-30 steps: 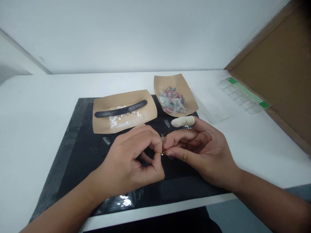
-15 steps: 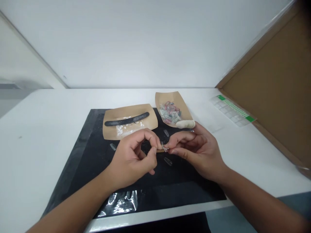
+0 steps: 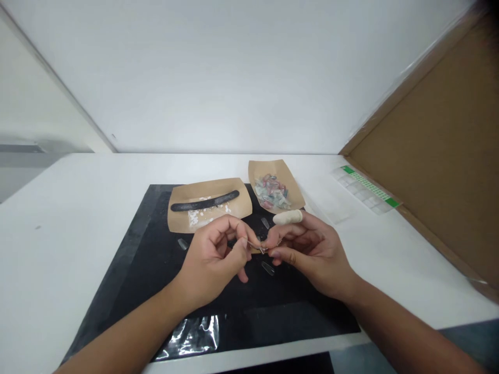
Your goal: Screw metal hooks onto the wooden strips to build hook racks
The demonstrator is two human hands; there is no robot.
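My left hand [image 3: 212, 259] is closed, its thumb and forefinger pinched together at the middle of the black mat [image 3: 234, 322]. Against it, fingertip to fingertip, my right hand [image 3: 315, 249] is also closed in a pinch. Between the two pinches shows a tiny thin shiny piece [image 3: 262, 250], too small to name. A pale finger cot [image 3: 287, 217] covers one raised finger of my right hand. Clear nail tips lie around the hands: one in front [image 3: 267, 268], one behind [image 3: 265, 223], and another piece [image 3: 183, 243] to the left.
Behind my left hand, a brown paper tray [image 3: 177, 223] holds a black nail file [image 3: 205, 201] and white flakes [image 3: 194, 217]. Another tray [image 3: 290, 171] holds small clear and reddish pieces [image 3: 275, 192]. A green-edged plastic case [image 3: 366, 189] lies beside a cardboard panel [image 3: 436, 145].
The view has tilted up slightly, so everything sits lower. My right hand's covered finger has shifted left, away from the right tray's edge. Both pinches stay close together.
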